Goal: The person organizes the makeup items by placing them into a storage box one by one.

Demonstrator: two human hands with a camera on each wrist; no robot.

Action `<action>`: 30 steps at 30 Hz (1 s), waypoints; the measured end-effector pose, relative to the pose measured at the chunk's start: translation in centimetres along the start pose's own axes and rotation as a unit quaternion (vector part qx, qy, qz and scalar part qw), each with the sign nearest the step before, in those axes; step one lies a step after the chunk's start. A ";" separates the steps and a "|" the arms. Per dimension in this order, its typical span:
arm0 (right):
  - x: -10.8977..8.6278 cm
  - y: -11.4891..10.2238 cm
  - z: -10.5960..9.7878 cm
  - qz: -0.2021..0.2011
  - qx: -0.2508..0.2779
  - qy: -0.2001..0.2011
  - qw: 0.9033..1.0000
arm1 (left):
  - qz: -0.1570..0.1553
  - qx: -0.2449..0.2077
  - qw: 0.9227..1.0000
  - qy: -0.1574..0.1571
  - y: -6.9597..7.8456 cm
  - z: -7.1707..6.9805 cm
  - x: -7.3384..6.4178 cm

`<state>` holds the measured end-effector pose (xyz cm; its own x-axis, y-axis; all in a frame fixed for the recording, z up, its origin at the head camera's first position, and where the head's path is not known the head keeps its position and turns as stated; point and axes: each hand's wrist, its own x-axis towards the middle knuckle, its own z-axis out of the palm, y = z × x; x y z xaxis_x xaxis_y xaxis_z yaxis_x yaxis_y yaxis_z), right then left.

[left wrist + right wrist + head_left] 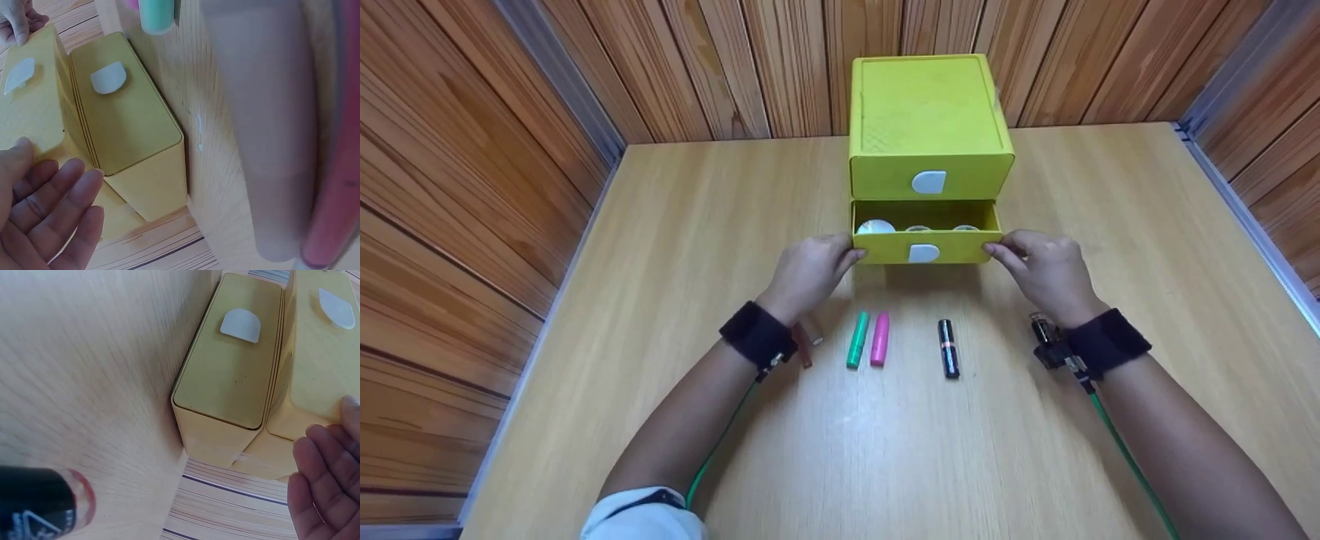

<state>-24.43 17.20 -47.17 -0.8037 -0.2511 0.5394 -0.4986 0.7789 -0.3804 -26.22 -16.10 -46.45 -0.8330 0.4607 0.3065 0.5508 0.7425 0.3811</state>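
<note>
A yellow-green drawer cabinet stands at the back, one drawer pulled out below the shut top drawer. My left hand pinches that drawer's left front corner, thumb on the front; its other fingers are spread loosely. At the right front corner my right hand pinches likewise, the other fingers loosely bent. Inside the drawer are a round white item and two smaller round-rimmed ones, mostly hidden by the front. A lower drawer with a white tab is shut.
Before the cabinet lie a green tube, a pink tube and a black tube with a shiny band. A reddish-brown tube and a pale one lie by my left wrist. Wood-panelled walls enclose the table.
</note>
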 end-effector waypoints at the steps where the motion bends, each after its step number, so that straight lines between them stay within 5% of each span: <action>1: 0.2 0.0 0.1 0.002 0.001 -0.001 1.000 | 0.001 0.002 1.000 0.003 -0.1 0.0 0.1; 15: 1.9 1.4 0.8 0.035 0.004 -0.003 0.999 | -0.039 0.008 0.999 -0.016 -0.9 0.7 2.8; 30: 3.7 1.9 1.5 0.038 0.002 -0.004 0.999 | -0.066 0.013 0.998 -0.010 -1.9 0.4 4.0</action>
<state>-28.80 16.92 -47.04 -0.8418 -0.1969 0.5026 -0.4377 0.7939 -0.4220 -30.60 -15.50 -46.32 -0.8990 0.3673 0.2383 0.4352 0.8094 0.3943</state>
